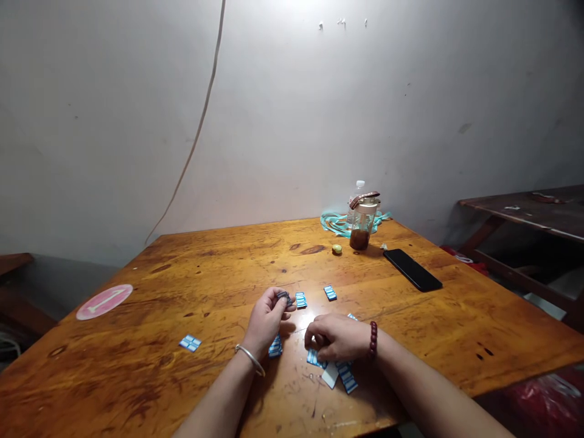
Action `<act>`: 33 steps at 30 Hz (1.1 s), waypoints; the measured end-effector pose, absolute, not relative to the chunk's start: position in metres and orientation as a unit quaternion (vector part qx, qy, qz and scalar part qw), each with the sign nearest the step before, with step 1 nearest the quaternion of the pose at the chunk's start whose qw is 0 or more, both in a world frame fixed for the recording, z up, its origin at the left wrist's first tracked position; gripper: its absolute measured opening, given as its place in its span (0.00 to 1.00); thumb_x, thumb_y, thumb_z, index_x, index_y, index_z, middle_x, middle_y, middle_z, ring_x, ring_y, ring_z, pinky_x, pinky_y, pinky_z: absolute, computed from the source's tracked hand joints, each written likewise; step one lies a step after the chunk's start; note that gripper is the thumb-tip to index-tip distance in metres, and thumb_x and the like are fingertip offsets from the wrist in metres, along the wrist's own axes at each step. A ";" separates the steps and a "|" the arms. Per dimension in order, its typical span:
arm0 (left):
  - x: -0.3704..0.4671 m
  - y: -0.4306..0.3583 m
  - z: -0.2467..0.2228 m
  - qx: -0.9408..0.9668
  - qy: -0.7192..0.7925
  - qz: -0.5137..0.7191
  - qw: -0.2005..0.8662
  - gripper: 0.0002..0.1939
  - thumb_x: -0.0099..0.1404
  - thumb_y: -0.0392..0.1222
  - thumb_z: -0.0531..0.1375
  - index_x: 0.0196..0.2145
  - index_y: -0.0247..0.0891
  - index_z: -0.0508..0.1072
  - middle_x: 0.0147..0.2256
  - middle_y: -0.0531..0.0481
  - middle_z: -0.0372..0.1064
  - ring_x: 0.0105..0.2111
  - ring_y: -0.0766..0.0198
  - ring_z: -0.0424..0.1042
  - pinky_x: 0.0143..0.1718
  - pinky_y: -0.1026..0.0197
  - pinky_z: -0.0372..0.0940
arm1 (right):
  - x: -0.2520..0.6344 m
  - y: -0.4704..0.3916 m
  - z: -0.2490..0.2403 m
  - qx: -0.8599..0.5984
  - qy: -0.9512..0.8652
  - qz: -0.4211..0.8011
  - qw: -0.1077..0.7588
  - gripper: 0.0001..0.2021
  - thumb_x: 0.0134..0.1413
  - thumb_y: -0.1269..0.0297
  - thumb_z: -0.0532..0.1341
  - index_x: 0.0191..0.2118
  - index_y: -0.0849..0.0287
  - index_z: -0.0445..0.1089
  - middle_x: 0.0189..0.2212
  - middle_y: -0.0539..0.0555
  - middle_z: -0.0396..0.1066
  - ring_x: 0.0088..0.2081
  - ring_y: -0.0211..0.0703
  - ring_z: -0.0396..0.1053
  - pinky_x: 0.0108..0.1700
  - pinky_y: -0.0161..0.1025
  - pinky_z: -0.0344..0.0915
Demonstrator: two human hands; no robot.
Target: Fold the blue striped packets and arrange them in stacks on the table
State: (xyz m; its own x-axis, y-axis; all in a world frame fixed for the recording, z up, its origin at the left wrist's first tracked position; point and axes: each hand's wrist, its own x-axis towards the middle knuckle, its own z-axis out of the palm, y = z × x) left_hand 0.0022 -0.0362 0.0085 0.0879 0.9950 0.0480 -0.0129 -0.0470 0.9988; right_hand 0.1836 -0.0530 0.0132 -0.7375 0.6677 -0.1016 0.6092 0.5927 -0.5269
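Note:
My left hand [270, 313], with a silver bangle at the wrist, pinches some small dark grey pieces [285, 298] above the wooden table. My right hand [335, 336], with a dark red bead bracelet, has its fingers curled low over a group of blue-and-white cards [347, 378]; what its fingertips hold, if anything, is hidden. A plain white card [330, 375] lies among them. Two small blue-and-white stacks [301, 300] [330, 292] sit beyond my hands. Another stack [275, 347] is beneath my left hand, and a separate blue-and-white piece [190, 343] lies to the left.
A black phone [413, 269] lies at the right. Toward the back stand a strapped cup with dark liquid [360, 234] and a clear bottle, beside turquoise straps [335, 224]. A small yellowish object [336, 249] is nearby. A pink round sticker [104, 302] marks the left edge.

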 end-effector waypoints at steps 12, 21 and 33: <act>0.007 -0.039 0.008 0.513 0.449 0.464 0.565 0.09 0.49 0.42 0.60 0.28 0.34 0.69 0.22 0.53 0.66 0.21 0.70 0.65 0.22 0.68 0.58 | 0.174 -0.054 0.013 -0.407 -0.807 0.330 0.272 0.04 0.43 0.74 0.54 0.26 0.60 0.64 0.23 0.47 0.64 0.25 0.32 0.59 0.26 0.28 0.55; 0.018 -0.054 0.016 0.506 0.379 0.389 0.670 0.11 0.52 0.44 0.59 0.26 0.32 0.72 0.21 0.51 0.65 0.20 0.73 0.60 0.21 0.69 0.53 | 0.169 -0.055 0.017 -0.437 -0.752 0.255 0.423 0.05 0.50 0.69 0.52 0.25 0.59 0.61 0.21 0.47 0.60 0.24 0.34 0.57 0.27 0.31 0.55; 0.011 -0.043 0.011 0.530 0.443 0.441 0.573 0.12 0.49 0.44 0.60 0.29 0.33 0.72 0.23 0.51 0.67 0.21 0.70 0.63 0.24 0.67 0.59 | 0.203 -0.065 0.037 -0.400 -0.865 0.244 0.180 0.12 0.41 0.68 0.59 0.37 0.56 0.66 0.32 0.50 0.65 0.34 0.39 0.62 0.33 0.33 0.56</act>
